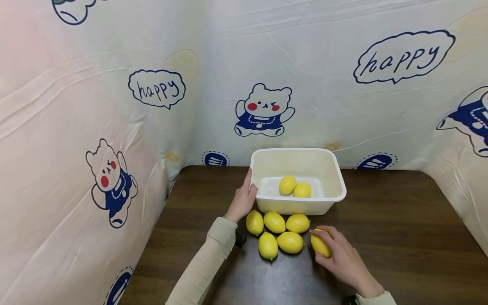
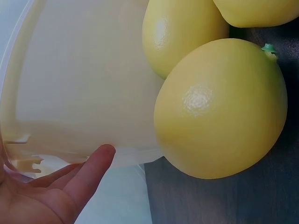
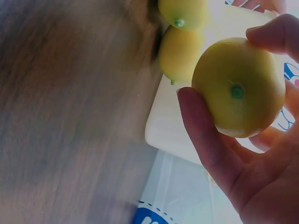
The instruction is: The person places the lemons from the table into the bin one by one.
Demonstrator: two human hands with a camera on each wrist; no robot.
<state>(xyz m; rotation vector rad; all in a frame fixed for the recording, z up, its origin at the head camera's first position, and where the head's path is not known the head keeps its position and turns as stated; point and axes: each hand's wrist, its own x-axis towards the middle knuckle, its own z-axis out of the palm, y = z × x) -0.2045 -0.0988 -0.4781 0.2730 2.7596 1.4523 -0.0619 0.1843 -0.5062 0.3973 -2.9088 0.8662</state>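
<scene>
A white plastic bin point(image 1: 293, 206) stands on the table, with two yellow lemons point(image 1: 287, 185) lying inside it. My left hand point(image 1: 242, 199) rests against the bin's left side, its fingers fairly straight along the outer wall. In front of the bin, several more lemons point(image 1: 290, 242) lie close together in two rough rows; the left wrist view shows a near lemon point(image 2: 219, 109) large beside the bin wall. To the right of that group, my right hand point(image 1: 343, 258) grips a single lemon point(image 3: 238, 88) between thumb and fingers, its green stem end facing the wrist camera.
The dark wooden table point(image 1: 400, 228) extends to both sides of the bin. A pale cloth point(image 1: 213, 76) printed with bears and "happy" bubbles hangs behind and around the table, close to the bin's back.
</scene>
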